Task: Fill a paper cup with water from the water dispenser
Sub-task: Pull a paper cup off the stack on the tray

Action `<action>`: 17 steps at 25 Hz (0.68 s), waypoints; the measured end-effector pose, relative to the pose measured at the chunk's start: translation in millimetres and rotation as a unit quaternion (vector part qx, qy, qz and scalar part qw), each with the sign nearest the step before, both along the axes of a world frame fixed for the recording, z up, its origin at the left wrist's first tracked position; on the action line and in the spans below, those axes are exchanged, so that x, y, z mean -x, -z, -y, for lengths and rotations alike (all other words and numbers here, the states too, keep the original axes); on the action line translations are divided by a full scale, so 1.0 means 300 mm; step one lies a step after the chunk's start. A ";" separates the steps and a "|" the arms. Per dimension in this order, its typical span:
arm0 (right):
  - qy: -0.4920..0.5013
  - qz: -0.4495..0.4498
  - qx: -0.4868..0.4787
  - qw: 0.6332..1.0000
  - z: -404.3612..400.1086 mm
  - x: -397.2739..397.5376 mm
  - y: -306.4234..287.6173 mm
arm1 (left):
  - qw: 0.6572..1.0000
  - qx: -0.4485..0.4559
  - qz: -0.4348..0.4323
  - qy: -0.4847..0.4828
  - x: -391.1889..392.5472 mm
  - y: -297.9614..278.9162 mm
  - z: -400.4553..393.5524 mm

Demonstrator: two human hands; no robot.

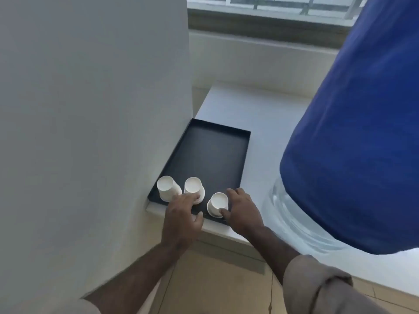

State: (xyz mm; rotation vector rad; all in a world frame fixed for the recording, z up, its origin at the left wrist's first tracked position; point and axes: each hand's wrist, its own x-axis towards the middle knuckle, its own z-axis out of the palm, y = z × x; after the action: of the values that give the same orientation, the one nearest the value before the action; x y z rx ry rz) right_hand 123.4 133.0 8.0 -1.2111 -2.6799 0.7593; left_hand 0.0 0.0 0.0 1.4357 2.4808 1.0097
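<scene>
Three white paper cups stand upside down along the near edge of a black tray (210,150): a left cup (166,188), a middle cup (193,186) and a right cup (218,203). My left hand (182,214) reaches to the base of the middle cup, fingertips touching its rim. My right hand (241,210) wraps around the right cup, thumb in front and fingers behind. The water dispenser's big blue bottle (353,132) fills the right side, with its clear neck (292,223) below.
The tray lies on a white ledge (260,118) beside a white wall (90,109) on the left. A window runs along the back. Tan floor tiles (215,286) show under the ledge.
</scene>
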 end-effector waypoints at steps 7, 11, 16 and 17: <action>0.055 0.036 0.074 0.995 0.001 0.119 0.108 | 0.987 0.009 0.149 -0.061 -0.005 0.148 0.000; 0.087 -0.013 0.068 0.994 -0.011 0.144 0.087 | 0.951 0.023 0.280 -0.131 0.000 0.196 -0.028; 0.129 -0.109 0.085 0.982 -0.035 0.107 0.020 | 0.867 0.033 0.480 -0.125 0.011 0.177 -0.113; 0.135 -0.125 0.087 0.979 -0.040 0.099 0.012 | 0.848 0.020 0.518 -0.109 0.011 0.172 -0.131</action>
State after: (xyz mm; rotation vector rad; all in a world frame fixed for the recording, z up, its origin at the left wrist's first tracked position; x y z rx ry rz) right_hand 93.7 145.1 4.5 -1.3766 -2.2297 1.0400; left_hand -3.3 39.3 -51.6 0.3435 1.7975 1.2795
